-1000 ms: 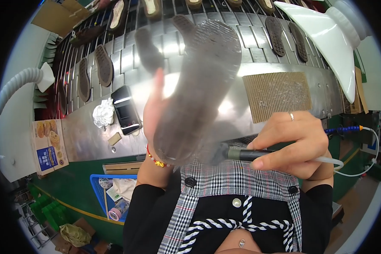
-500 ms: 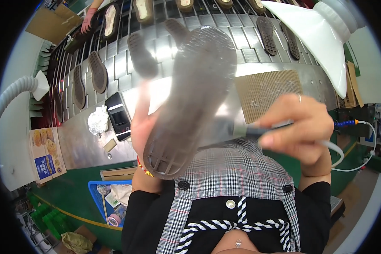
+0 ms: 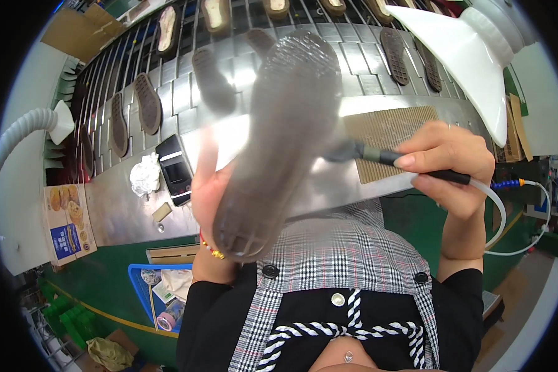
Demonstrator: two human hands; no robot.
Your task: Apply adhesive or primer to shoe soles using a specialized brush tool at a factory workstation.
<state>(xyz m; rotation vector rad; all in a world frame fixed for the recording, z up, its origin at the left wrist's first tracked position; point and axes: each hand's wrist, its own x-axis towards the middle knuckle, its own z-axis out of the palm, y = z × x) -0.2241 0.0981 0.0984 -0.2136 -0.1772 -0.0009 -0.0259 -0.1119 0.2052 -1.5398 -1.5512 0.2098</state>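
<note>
A large brown shoe sole (image 3: 279,136) is held up in front of me, its underside partly shiny as if wet and blurred by motion. My left hand (image 3: 208,189) supports it from behind at the near end; most of its fingers are hidden by the sole. In my right hand (image 3: 452,161) is a brush (image 3: 378,155) with a dark handle, gripped between thumb and fingers. A white tube runs from the handle's end. The blurred brush head is just right of the sole's middle; whether it touches cannot be told.
Several soles, one of them brown (image 3: 147,104), lie on the slatted metal conveyor (image 3: 173,93) beyond. A ribbed cardboard piece (image 3: 384,133), a phone (image 3: 175,170) and crumpled white tissue (image 3: 145,175) rest on the bench. A white hood (image 3: 459,62) overhangs the right; a blue basket (image 3: 141,291) stands lower left.
My right hand has drawn the brush back to the right, from over the sole's lower middle. The sole has shifted slightly. A pink-gloved hand at the far left has left the view.
</note>
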